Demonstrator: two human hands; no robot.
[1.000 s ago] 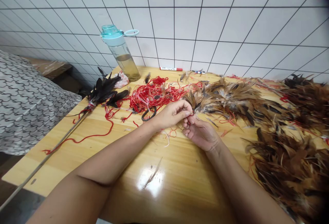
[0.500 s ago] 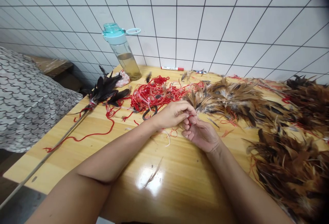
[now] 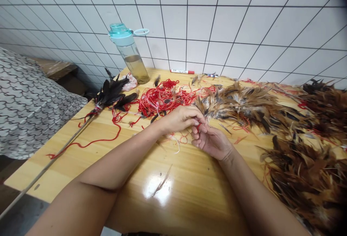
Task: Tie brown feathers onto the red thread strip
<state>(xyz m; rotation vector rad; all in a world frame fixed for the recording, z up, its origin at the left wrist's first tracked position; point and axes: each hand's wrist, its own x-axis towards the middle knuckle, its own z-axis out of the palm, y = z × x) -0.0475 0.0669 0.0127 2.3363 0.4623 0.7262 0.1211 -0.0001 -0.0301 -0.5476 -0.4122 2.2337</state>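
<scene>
My left hand and my right hand meet above the middle of the table, fingertips touching. Between them shows a small bit of red string, pinched by the fingers of both; most of it is hidden. Just behind my left hand lies a tangled heap of red string. Brown feathers are spread beyond my right hand. Partly covered by my left wrist is a dark looped thing, perhaps scissor handles.
At left a stick with black feathers tied on its end juts past the table edge. A water bottle and a red marker are by the tiled wall. Dark brown feathers pile at right; one loose feather lies in front.
My left hand has shifted slightly left and lower, its wrist covering more of the dark loop. More of the red string shows between the fingers. My right hand is almost unmoved.
</scene>
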